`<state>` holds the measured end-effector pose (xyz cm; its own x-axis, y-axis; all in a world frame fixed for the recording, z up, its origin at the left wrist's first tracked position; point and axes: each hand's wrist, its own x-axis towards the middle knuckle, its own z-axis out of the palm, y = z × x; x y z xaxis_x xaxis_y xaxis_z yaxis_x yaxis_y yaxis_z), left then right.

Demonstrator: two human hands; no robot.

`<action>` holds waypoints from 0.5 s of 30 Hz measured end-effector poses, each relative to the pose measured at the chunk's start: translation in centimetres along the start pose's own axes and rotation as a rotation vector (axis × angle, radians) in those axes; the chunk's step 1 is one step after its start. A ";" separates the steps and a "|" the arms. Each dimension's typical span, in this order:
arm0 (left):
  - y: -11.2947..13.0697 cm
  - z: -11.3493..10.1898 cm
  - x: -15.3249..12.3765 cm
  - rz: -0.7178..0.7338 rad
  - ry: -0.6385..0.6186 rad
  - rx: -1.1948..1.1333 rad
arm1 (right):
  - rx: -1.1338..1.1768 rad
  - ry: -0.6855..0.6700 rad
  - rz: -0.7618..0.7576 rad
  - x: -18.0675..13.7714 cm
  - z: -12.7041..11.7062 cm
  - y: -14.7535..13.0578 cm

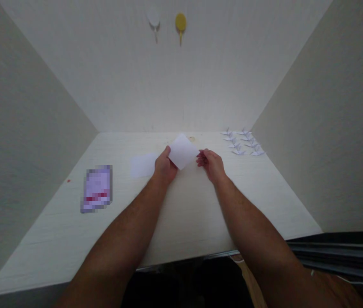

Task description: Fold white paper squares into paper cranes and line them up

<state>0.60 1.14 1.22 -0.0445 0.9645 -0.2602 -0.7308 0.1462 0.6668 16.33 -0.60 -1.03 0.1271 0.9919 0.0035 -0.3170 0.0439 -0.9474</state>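
My left hand (165,166) is closed on the left side of a square white sheet of paper (183,151), with the thumb on top and the fingers underneath. The sheet is tilted like a diamond and held above the table. At its right corner, my right hand (210,164) has curled fingers, the thumb and fingertips meeting the paper's edge. Another stack or sheet of white paper (143,165) lies flat on the table, partly behind my left hand.
Several folded white paper cranes (238,152) stand in two rows at the back right of the white table (194,222). A blurred purple item (97,187) lies on the left. Walls enclose the back and sides; a yellow hook (180,22) and a white hook (153,19) hang on the back wall.
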 end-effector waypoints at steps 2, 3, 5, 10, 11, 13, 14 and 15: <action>-0.7 -0.3 0.3 -0.007 0.001 0.009 | 0.045 -0.001 0.007 -0.1 -0.3 -0.1; -0.9 -0.4 0.5 -0.010 0.003 0.015 | 0.019 0.012 0.000 -0.1 -0.3 -0.1; -1.2 -0.4 0.9 -0.009 -0.002 0.025 | -0.065 0.043 -0.012 0.0 -0.2 0.1; -1.3 -0.5 1.2 0.027 -0.040 0.065 | -0.112 0.140 -0.077 0.3 0.0 0.4; -1.3 -0.5 1.3 0.039 -0.043 0.066 | -0.106 0.154 -0.077 0.4 0.0 0.3; -1.2 -0.7 1.3 0.053 -0.050 0.057 | -0.092 0.168 -0.064 0.4 0.0 0.2; -1.2 -0.8 1.3 0.054 -0.055 0.049 | -0.082 0.171 -0.057 0.4 -0.1 0.2; -1.1 -0.9 1.4 0.052 -0.059 0.042 | -0.072 0.176 -0.053 0.4 -0.1 0.1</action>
<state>0.78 2.15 -0.49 -0.0407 0.9822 -0.1832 -0.6992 0.1030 0.7075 16.41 -0.16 -1.17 0.3058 0.9521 0.0042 -0.2380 0.0807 -0.9679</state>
